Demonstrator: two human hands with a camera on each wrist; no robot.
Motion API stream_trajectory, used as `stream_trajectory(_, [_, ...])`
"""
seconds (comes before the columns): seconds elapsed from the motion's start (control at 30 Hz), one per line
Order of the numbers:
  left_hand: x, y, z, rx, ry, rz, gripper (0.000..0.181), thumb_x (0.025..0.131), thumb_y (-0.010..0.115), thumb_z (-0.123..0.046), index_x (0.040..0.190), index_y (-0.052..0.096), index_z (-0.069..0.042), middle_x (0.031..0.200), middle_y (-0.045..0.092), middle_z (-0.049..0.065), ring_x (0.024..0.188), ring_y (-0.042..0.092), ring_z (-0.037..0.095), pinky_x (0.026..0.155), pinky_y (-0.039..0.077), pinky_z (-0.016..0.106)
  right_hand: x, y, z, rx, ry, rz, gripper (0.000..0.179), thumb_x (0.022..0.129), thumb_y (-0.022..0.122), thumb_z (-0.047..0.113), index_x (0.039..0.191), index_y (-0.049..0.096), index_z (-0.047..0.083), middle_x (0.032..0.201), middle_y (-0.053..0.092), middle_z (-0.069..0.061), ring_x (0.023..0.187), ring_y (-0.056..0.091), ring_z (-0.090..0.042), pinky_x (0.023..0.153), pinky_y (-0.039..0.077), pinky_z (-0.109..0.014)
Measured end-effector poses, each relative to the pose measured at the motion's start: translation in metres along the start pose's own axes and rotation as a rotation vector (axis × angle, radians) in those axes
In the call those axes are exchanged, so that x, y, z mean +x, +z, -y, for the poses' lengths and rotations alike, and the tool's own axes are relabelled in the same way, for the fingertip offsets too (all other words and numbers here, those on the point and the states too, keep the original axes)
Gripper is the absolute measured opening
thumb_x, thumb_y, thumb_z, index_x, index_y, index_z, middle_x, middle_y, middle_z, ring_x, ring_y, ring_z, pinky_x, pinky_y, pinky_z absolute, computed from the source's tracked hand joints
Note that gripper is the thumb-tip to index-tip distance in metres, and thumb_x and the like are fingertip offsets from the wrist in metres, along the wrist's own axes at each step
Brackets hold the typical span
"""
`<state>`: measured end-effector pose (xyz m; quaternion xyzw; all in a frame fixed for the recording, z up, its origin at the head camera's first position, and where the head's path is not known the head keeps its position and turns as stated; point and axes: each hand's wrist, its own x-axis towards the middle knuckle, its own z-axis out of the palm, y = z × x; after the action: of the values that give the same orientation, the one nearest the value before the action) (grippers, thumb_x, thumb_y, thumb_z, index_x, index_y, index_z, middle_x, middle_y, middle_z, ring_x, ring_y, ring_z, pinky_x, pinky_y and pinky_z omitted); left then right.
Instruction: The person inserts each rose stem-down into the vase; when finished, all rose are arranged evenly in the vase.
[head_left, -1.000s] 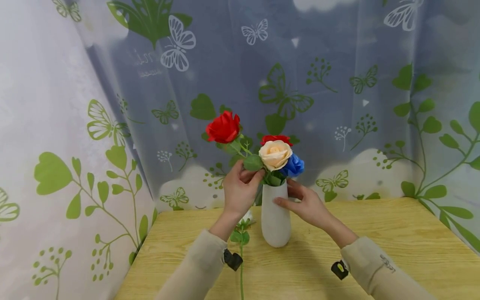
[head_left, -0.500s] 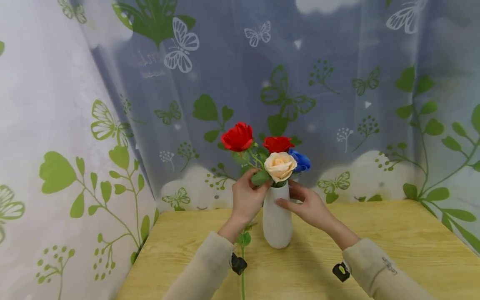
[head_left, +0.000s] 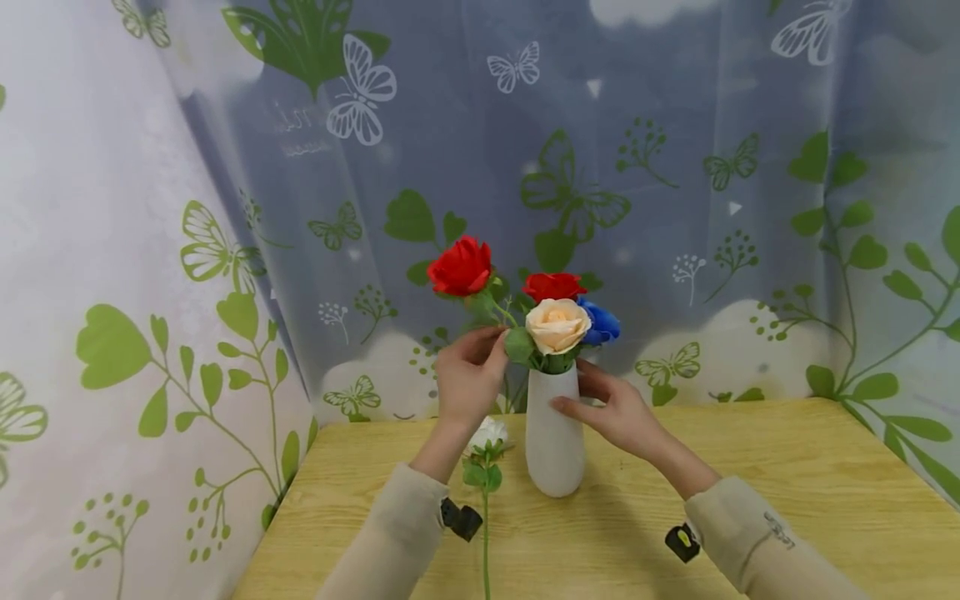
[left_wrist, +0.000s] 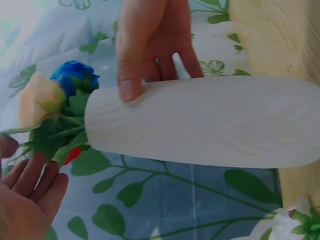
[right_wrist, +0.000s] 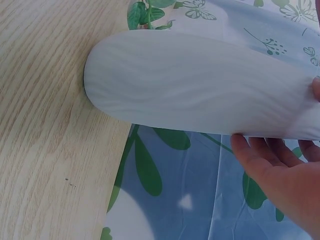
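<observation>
A tall white vase (head_left: 555, 442) stands upright on the table. My right hand (head_left: 624, 417) grips it near the neck, thumb on the front and fingers round the far side. Out of its mouth rise a cream rose (head_left: 558, 326), a blue rose (head_left: 601, 322) and a red rose (head_left: 555, 287). To their left, another red rose (head_left: 460, 267) leans outward. My left hand (head_left: 467, 379) pinches this rose's stem beside a green leaf (head_left: 519, 345), just left of the vase's mouth. In the left wrist view the fingers (left_wrist: 52, 200) lie close to the leaves; the thumb is partly cut off.
A white rose (head_left: 490, 433) lies on the wooden table (head_left: 675, 517) left of the vase, its stem (head_left: 485, 542) running toward the front. Behind the table hangs a printed curtain (head_left: 450, 125) with leaves and butterflies.
My left hand and the leaning red rose went right toward the vase, then back left. The white rose's head, hidden half a second ago, shows again. My right hand stays on the vase.
</observation>
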<state>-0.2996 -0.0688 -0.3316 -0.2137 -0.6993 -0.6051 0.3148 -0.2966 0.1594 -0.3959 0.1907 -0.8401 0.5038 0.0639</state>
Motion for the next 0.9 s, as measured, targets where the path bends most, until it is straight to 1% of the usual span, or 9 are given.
stream_trajectory(0.1, [0.008, -0.005, -0.003, -0.011, 0.038, -0.080, 0.014, 0.096, 0.077, -0.011, 0.101, 0.080, 0.002, 0.081, 0.076, 0.023, 0.063, 0.064, 0.006, 0.057, 0.049, 0.015, 0.000, 0.000, 0.000, -0.005, 0.010, 0.000, 0.083, 0.099, 0.075, 0.042, 0.165, 0.035, 0.011, 0.155, 0.056, -0.020, 0.138, 0.059, -0.041, 0.108, 0.056, -0.056])
stream_trajectory(0.17, [0.012, -0.008, -0.005, -0.049, 0.055, -0.101, 0.015, 0.096, 0.078, -0.009, 0.105, 0.079, 0.002, 0.084, 0.076, 0.024, 0.066, 0.064, 0.002, 0.061, 0.052, 0.015, 0.000, 0.000, 0.000, -0.005, 0.016, 0.002, 0.084, 0.098, 0.075, 0.042, 0.165, 0.034, 0.011, 0.155, 0.055, -0.020, 0.139, 0.058, -0.041, 0.108, 0.056, -0.056])
stream_trajectory(0.33, [0.020, -0.009, -0.013, -0.146, 0.062, -0.028, 0.023, 0.095, 0.077, -0.004, 0.116, 0.076, 0.006, 0.107, 0.076, 0.026, 0.089, 0.075, 0.009, 0.082, 0.063, 0.021, 0.000, -0.001, -0.001, 0.002, 0.012, 0.000, 0.083, 0.098, 0.075, 0.041, 0.165, 0.035, 0.011, 0.155, 0.055, -0.020, 0.138, 0.058, -0.042, 0.108, 0.056, -0.056])
stream_trajectory(0.43, [0.023, -0.004, -0.017, -0.157, 0.064, 0.003, 0.021, 0.095, 0.076, -0.001, 0.113, 0.076, 0.008, 0.109, 0.076, 0.029, 0.088, 0.074, 0.008, 0.082, 0.063, 0.021, 0.001, -0.001, -0.001, 0.004, 0.008, -0.004, 0.083, 0.099, 0.075, 0.041, 0.165, 0.035, 0.011, 0.155, 0.056, -0.020, 0.138, 0.059, -0.042, 0.108, 0.056, -0.056])
stream_trajectory(0.57, [0.025, 0.001, -0.018, -0.181, 0.065, 0.001, 0.016, 0.095, 0.075, 0.002, 0.109, 0.077, 0.010, 0.107, 0.075, 0.031, 0.084, 0.071, 0.000, 0.077, 0.061, 0.018, 0.000, -0.001, -0.002, 0.004, 0.018, 0.000, 0.083, 0.099, 0.075, 0.042, 0.165, 0.035, 0.011, 0.155, 0.055, -0.020, 0.138, 0.058, -0.041, 0.108, 0.056, -0.056])
stream_trajectory(0.63, [0.025, 0.002, -0.017, -0.181, 0.054, -0.005, 0.016, 0.095, 0.075, 0.001, 0.108, 0.077, 0.010, 0.106, 0.076, 0.031, 0.084, 0.073, 0.005, 0.076, 0.061, 0.017, 0.000, 0.000, -0.001, 0.004, 0.020, 0.004, 0.082, 0.099, 0.074, 0.042, 0.165, 0.036, 0.011, 0.155, 0.055, -0.020, 0.138, 0.058, -0.041, 0.108, 0.056, -0.056])
stream_trajectory(0.8, [0.024, 0.002, -0.016, -0.138, 0.025, -0.003, 0.015, 0.095, 0.077, -0.001, 0.104, 0.079, 0.010, 0.100, 0.077, 0.029, 0.083, 0.078, 0.035, 0.072, 0.060, 0.017, 0.000, 0.000, -0.001, -0.002, 0.011, 0.007, 0.082, 0.099, 0.074, 0.042, 0.164, 0.036, 0.011, 0.155, 0.055, -0.020, 0.138, 0.059, -0.041, 0.108, 0.056, -0.056])
stream_trajectory(0.83, [0.024, 0.002, -0.016, -0.126, 0.023, 0.003, 0.014, 0.094, 0.077, -0.001, 0.103, 0.079, 0.009, 0.100, 0.078, 0.029, 0.083, 0.078, 0.037, 0.071, 0.060, 0.016, 0.000, 0.000, -0.001, -0.002, 0.010, 0.007, 0.082, 0.099, 0.074, 0.042, 0.164, 0.036, 0.011, 0.155, 0.056, -0.019, 0.138, 0.059, -0.041, 0.108, 0.056, -0.057])
stream_trajectory(0.9, [0.023, 0.002, -0.015, -0.106, 0.022, 0.020, 0.013, 0.093, 0.078, -0.001, 0.102, 0.079, 0.008, 0.097, 0.078, 0.028, 0.081, 0.078, 0.034, 0.070, 0.060, 0.016, 0.001, 0.000, -0.001, -0.004, 0.002, 0.005, 0.081, 0.099, 0.074, 0.042, 0.164, 0.037, 0.012, 0.156, 0.055, -0.018, 0.138, 0.059, -0.041, 0.108, 0.056, -0.056])
